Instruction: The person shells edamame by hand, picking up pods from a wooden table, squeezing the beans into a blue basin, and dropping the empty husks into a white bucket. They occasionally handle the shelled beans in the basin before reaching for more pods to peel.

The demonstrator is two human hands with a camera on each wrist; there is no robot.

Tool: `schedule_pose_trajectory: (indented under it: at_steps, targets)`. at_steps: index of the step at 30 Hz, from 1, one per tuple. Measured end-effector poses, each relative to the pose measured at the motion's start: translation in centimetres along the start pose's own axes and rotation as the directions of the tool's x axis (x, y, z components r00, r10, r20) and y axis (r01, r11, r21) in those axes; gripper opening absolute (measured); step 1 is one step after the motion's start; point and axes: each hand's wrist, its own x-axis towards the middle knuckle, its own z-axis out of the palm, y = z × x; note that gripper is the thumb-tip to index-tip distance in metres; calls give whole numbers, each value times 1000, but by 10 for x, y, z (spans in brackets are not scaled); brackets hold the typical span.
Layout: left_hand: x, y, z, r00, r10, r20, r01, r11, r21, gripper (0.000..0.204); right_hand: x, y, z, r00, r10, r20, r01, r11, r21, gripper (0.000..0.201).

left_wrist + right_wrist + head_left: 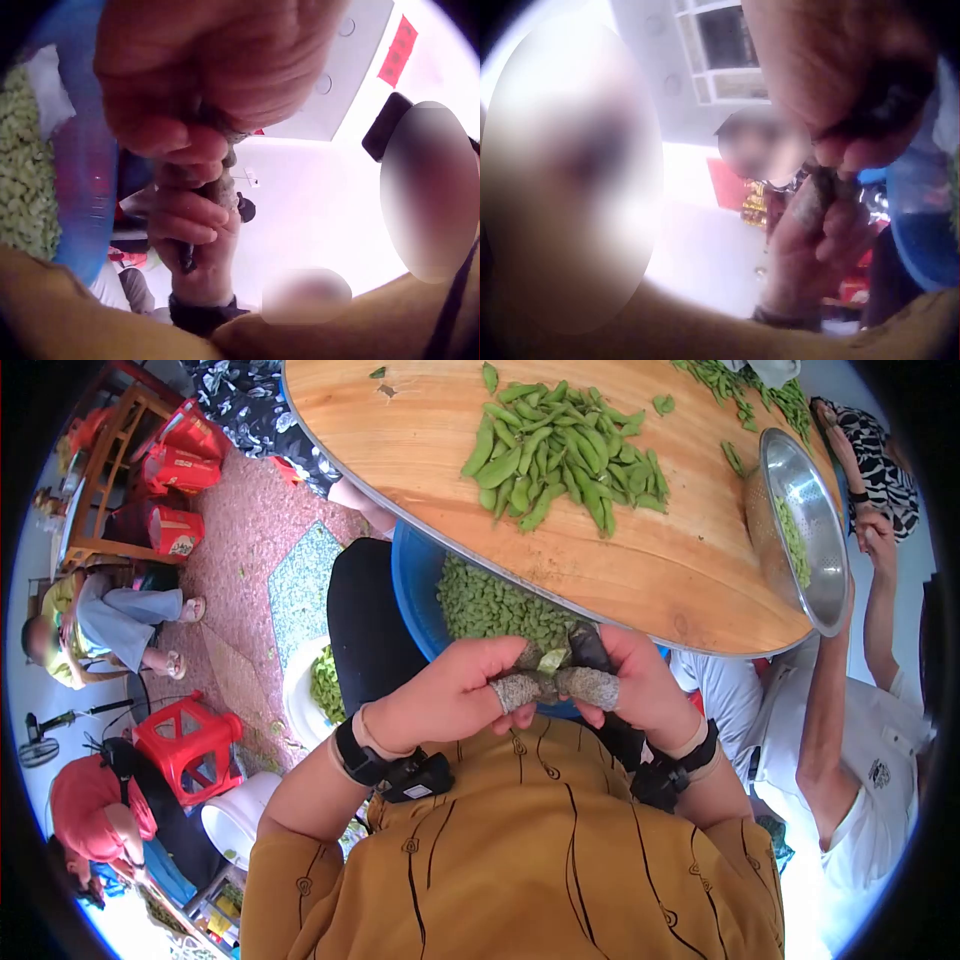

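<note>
Both hands meet in front of the person's chest, over the near edge of a blue basin (408,585) of shelled green beans (490,600). The left hand (440,695) and the right hand (645,685) pinch a green bean pod (552,660) between them, thumb tips close together. Grey wrapping covers both thumbs, and a black cover shows on a right finger (590,648). In both wrist views the fingers are curled inward and hide the pod. The left wrist view also shows the beans (26,165) beside the hands.
A round wooden table (400,420) overhangs the basin and bears a pile of bean pods (560,450). A metal colander (820,530) tilts at its right edge, by another person's arm (830,690). Left are a white bucket (298,690) and a red stool (190,745).
</note>
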Motion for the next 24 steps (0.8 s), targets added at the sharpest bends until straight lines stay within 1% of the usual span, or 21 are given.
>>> schedule_pose_trajectory:
  at_steps: [1, 3, 4, 5, 6, 7, 8, 9, 10, 11, 12, 13, 14, 15, 16, 17, 19, 21, 22, 23, 24]
  targets:
    - [0, -2, -1, 998, -2, 59, 9, 994, -109, 9, 0, 0, -2, 998, -11, 57, 9, 999, 38, 17]
    - [-2, -8, -4, 998, -10, 56, 16, 996, -93, 10, 0, 3, -2, 999, 1, 52, -2, 1000, 20, 21]
    - [-4, -10, -6, 998, -17, 53, 21, 997, -72, 10, 0, 4, 0, 992, -126, -8, 115, 930, -350, 22]
    - [-10, -8, -9, 999, -15, 52, 19, 997, -74, 10, 0, 5, 2, 964, -265, -15, 186, 715, -674, 23]
    - [-19, -4, -14, 999, -11, -42, 15, 994, 106, 9, -1, 3, 4, 964, -266, -13, 187, 714, -675, 23]
    - [-29, -1, -20, 991, 13, -134, 26, 958, 284, 9, -3, 0, 6, 937, -348, 10, 185, 475, -860, 23]
    - [-40, 0, -26, 976, 20, -216, 63, 926, 373, 8, -4, -5, 7, 906, -419, 54, 149, 197, -969, 24]
    - [-55, 1, -33, 955, 35, -294, 108, 884, 455, 8, -5, -11, 8, 905, -422, 54, 149, 196, -969, 24]
    - [-69, 2, -43, 940, 60, -335, 190, 725, 663, 9, -5, -18, 9, 886, -458, -78, 112, 375, -920, 23]
    - [-84, 3, -53, 926, 95, -366, 270, 512, 815, 12, -5, -23, 10, 859, -466, -213, 87, 543, -836, 23]
    - [-102, -10, -64, 888, 96, -450, 390, 362, 847, 16, 0, -27, 7, 784, -565, -257, 69, 490, -869, 25]
    - [-115, -23, -71, 842, 113, -527, 500, 202, 843, 20, 8, -31, 3, 782, -567, -260, 68, 492, -868, 25]
    - [-122, -24, -71, 843, 115, -526, 499, 200, 843, 20, 17, -36, -2, 679, -687, -260, 30, 379, -925, 26]
    - [-128, -23, -70, 761, 119, -637, 627, 116, 770, 22, 25, -41, -6, 563, -792, -234, -26, 266, -964, 26]
    - [-131, -22, -70, 664, 135, -735, 739, 32, 673, 24, 33, -43, -11, 560, -795, -233, -24, 265, -964, 26]
    - [-128, -19, -69, 664, 139, -734, 738, 29, 674, 24, 40, -42, -18, 588, -768, -253, -76, 259, -963, 26]
    - [-114, -11, -62, 656, 183, -733, 711, 176, 680, 30, 42, -43, -21, 612, -742, -274, -127, 249, -960, 26]
    - [-93, -5, -54, 738, 265, -621, 528, 345, 776, 24, 37, -45, -20, 564, -745, -356, -145, 335, -931, 26]
    - [-78, 1, -45, 775, 286, -564, 430, 415, 802, 22, 33, -42, -23, 564, -747, -351, -142, 331, -933, 26]
    - [-62, 7, -36, 806, 313, -502, 322, 479, 816, 19, 29, -38, -29, 568, -729, -383, -102, 400, -911, 26]
    - [-47, 8, -31, 848, 354, -394, 190, 490, 851, 18, 25, -36, -33, 571, -708, -415, -64, 465, -883, 26]
